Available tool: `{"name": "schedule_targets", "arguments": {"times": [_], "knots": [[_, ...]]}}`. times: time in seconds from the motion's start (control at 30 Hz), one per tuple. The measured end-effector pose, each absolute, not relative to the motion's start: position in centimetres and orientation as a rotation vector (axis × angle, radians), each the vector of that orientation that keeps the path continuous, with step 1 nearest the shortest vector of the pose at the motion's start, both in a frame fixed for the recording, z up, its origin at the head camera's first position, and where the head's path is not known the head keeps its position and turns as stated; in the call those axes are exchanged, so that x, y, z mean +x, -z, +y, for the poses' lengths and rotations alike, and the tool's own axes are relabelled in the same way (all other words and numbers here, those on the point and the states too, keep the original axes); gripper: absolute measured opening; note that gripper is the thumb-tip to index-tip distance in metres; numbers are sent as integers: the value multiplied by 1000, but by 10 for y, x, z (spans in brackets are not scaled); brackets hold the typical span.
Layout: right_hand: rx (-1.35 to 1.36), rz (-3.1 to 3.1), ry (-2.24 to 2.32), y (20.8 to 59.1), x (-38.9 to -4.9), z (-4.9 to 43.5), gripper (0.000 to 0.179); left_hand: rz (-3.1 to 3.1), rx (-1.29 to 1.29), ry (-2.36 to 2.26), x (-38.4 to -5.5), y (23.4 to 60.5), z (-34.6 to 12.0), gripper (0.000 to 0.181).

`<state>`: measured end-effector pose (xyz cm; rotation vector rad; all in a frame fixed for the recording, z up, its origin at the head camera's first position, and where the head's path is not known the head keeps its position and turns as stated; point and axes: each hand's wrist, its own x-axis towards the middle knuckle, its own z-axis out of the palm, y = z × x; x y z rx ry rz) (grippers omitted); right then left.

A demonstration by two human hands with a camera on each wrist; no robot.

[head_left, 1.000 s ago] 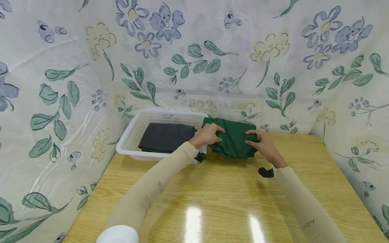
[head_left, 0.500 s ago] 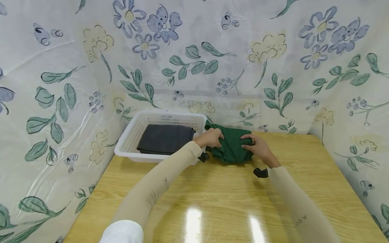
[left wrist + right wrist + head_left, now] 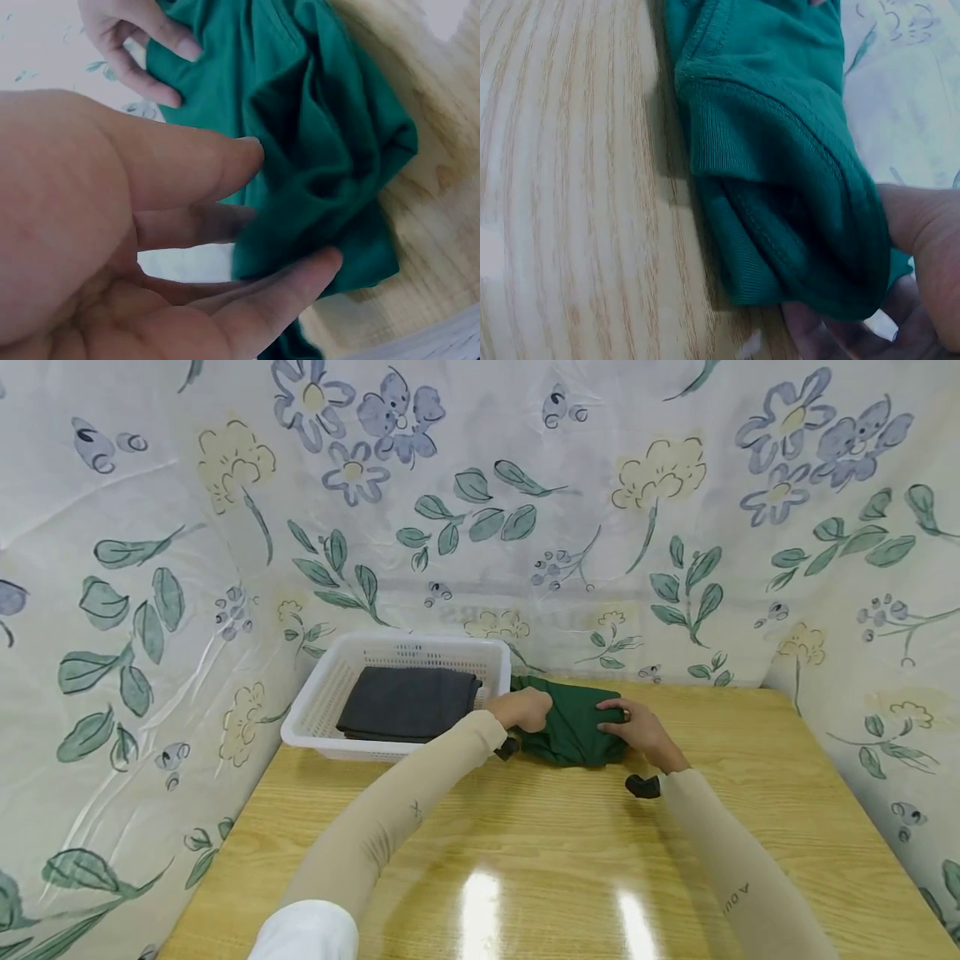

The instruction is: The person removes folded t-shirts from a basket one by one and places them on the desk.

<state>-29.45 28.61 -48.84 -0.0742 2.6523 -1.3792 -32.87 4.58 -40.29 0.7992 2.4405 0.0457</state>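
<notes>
A folded green garment [image 3: 576,727] lies on the table just right of the white basket, its front side bunched. My left hand [image 3: 527,708] holds its left end; in the left wrist view the thumb [image 3: 236,161] is on one side of a loose fold and the fingers [image 3: 300,285] are on the other. At the opposite end, my right hand [image 3: 642,732] grips the garment, thumb above and fingers curled beneath. Ribbed fabric [image 3: 727,142] and stitched seams show in the right wrist view. The underside is hidden.
A white perforated basket [image 3: 306,727] stands at the back left with a folded dark cloth [image 3: 408,702] in it. The wooden table [image 3: 540,852] meets a floral-patterned sheet [image 3: 450,568] behind and at both sides. Black wrist-camera mounts [image 3: 642,787] protrude below each hand.
The garment has come down lower and slightly nearer, settling on the table. My left hand has dropped a little and its fingers have curled in more; the right hand has shifted slightly left and down.
</notes>
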Motion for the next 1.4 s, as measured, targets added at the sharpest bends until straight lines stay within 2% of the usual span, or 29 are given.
{"name": "schedule_targets", "arguments": {"times": [0.53,0.6,0.7,0.83,0.97,1.13,1.4], "knots": [[-39,2705,1300,490,-296,282,40,2408,867,-74,-319,402,40,49],[-34,2723,1269,489,-297,281,40,2419,879,-109,-320,400,39,47],[-27,2773,1204,486,-298,278,40,2438,883,-217,-323,398,36,27],[-35,2875,1093,481,-299,273,42,2401,860,-467,-327,395,29,44],[-1,2920,1100,475,-296,267,48,2327,845,-721,-326,390,17,27],[-1,2867,1271,466,-294,261,55,2297,839,-925,-328,383,3,31],[-102,2901,1443,443,-296,239,48,2277,746,-1276,-330,372,-29,25]]}}
